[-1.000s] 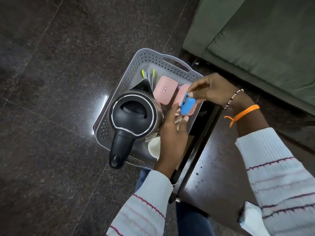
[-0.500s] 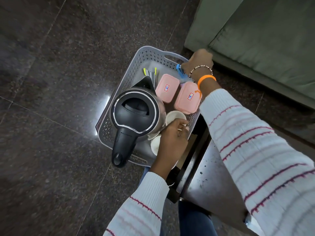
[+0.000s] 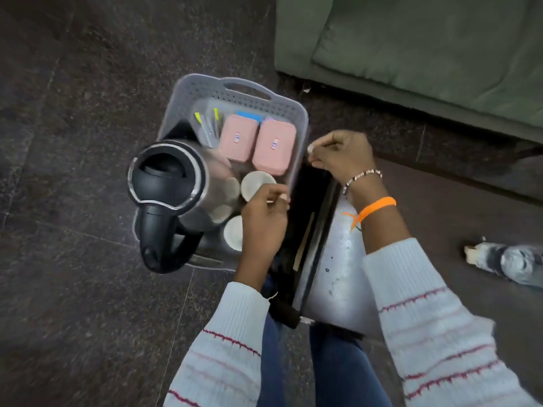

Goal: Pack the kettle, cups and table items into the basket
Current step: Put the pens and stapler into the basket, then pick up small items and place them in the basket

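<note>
A grey basket (image 3: 188, 92) on the floor holds a kettle (image 3: 173, 183), cups (image 3: 256, 183) and pink boxes (image 3: 238, 138). Left hand (image 3: 264, 224) fingers curl empty above a cup; right hand (image 3: 342, 155) is loosely closed beside the rim. The kettle probably handles heavy; grip its handle.

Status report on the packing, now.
Left hand curled over the white cups, grip unclear. Right hand outside the grey perforated plastic basket. Black-and-steel electric kettle and pink lidded boxes inside. Nothing blocking.

The basket (image 3: 298, 117) sat on the floor (image 3: 73, 113), left of the table (image 3: 338, 265). Inside, the kettle (image 3: 176, 183) stood left, two boxes (image 3: 255, 142) behind the cups (image 3: 254, 183).
</note>
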The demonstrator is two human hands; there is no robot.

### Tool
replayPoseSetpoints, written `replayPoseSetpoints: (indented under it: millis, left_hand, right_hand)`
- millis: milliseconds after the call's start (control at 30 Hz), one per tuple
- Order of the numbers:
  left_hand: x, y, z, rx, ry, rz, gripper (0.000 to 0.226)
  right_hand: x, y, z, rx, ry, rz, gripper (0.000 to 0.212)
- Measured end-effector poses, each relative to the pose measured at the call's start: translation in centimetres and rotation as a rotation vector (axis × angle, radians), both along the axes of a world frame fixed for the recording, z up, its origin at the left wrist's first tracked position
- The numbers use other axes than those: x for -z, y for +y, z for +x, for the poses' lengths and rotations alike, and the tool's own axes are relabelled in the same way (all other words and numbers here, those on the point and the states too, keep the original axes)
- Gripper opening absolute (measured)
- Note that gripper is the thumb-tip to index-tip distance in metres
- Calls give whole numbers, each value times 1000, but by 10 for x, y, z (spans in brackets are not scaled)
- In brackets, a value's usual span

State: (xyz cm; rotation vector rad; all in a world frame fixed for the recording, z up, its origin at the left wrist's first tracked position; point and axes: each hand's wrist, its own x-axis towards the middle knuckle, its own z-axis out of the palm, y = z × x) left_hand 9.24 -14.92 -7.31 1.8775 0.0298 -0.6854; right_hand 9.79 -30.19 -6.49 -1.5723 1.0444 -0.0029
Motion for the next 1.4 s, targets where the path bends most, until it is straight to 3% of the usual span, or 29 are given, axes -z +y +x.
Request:
replayPoseSetpoints:
  millis: [167,433,733,967,1233,1400]
  left_hand:
    - [-6,-28,-55,79,-19,-2,23]
    - [9,-83,-180,338,62,84,23]
    - [44,-157,-296,749,65,237,23]
    - [79,-222,-331,955,-30,354,23]
    - [123,-298,-331,1067,-199,403,51]
    - [148,-314,-338,1069,-217,465,47]
  right_hand:
    - [-6,2,-111,132,8,133,11]
    - [16,-16,-279,277,153,142,10]
    - [43,-85,-428,565,189,174,16]
    - [75,-123,-477,693,206,201,18]
    - [115,-131,-490,681,236,208,14]
    - [126,-124,-497,681,245,246,14]
